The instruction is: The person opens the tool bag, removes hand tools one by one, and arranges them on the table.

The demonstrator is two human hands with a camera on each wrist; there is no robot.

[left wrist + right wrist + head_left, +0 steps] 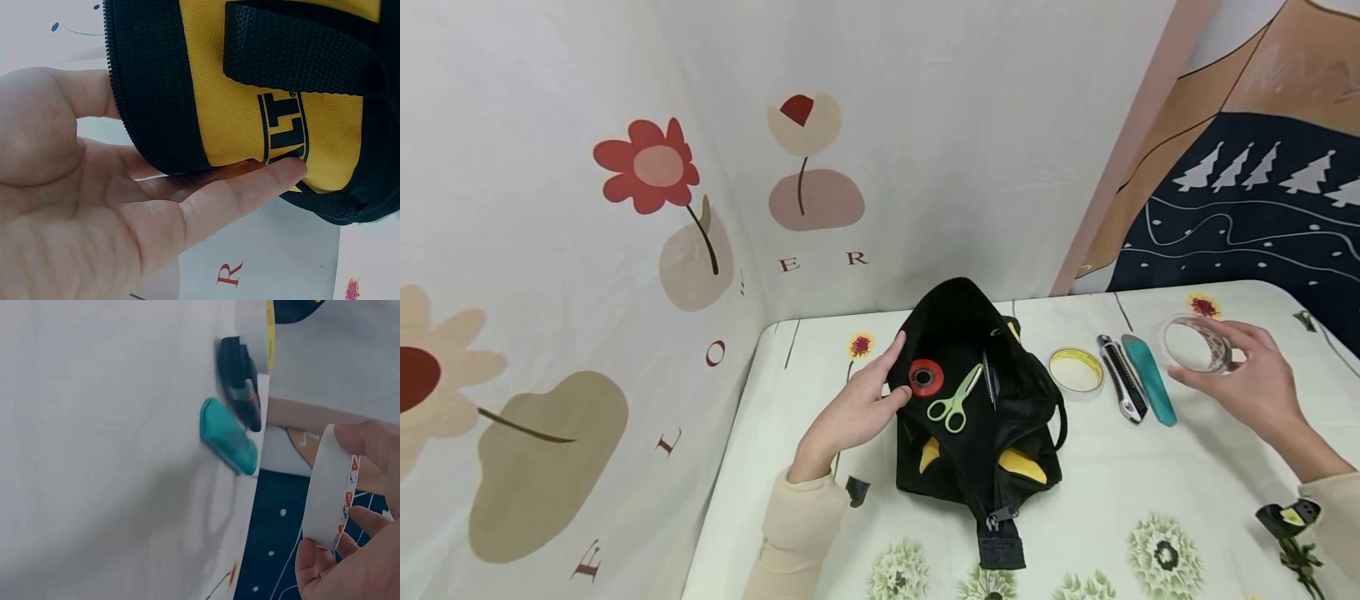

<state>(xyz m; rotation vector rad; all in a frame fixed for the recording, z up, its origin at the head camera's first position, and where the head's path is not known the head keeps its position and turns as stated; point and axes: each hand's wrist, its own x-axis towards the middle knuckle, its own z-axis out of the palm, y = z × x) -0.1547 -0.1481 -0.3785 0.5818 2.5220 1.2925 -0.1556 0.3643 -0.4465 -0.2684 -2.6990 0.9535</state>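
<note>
A black and yellow tool bag stands unzipped and wide open. My left hand grips its left rim, thumb at the zipped edge and fingers along the outside, where the yellow cloth shows in the left wrist view. Inside the bag lie a red ring-shaped piece with a dark centre, green-handled scissors and a thin greyish item. Off to the right, my right hand holds a roll of clear tape by its edge, raised over the table.
Between bag and right hand lie a yellow-cored roll of tape, a black and silver box cutter and a teal knife-shaped tool. The bag's zipped flap hangs toward the front. A flower-patterned curtain backs the table.
</note>
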